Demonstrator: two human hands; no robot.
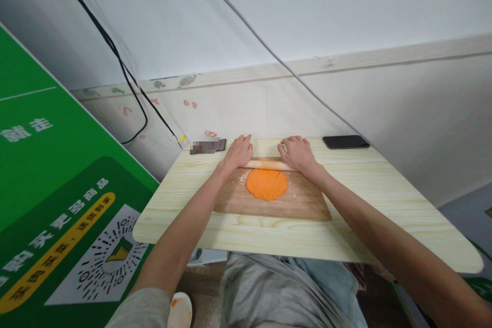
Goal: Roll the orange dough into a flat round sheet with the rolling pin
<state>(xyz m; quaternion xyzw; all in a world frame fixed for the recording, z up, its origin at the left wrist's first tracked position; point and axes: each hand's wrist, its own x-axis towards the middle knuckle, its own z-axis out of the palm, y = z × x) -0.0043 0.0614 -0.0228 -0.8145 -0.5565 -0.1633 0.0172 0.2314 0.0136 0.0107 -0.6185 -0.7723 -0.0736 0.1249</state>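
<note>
A pale wooden rolling pin (269,164) lies crosswise at the far edge of a flat, uneven round of orange dough (267,184). Both are on a wooden board (272,210) dusted with white flour. On the pin's left end rests the palm of my left hand (239,151), its fingers stretched forward past the pin. My right hand (298,152) presses on the right end, its fingers apart and slightly bent, not wrapped round the pin. The palms hide both ends of the pin.
The board lies on a light wood-grain table (184,215) against a white wall (269,107). At the back stand a dark phone (346,142) on the right and a partly blurred dark device (219,145) on the left. A green sign (49,179) borders the left side.
</note>
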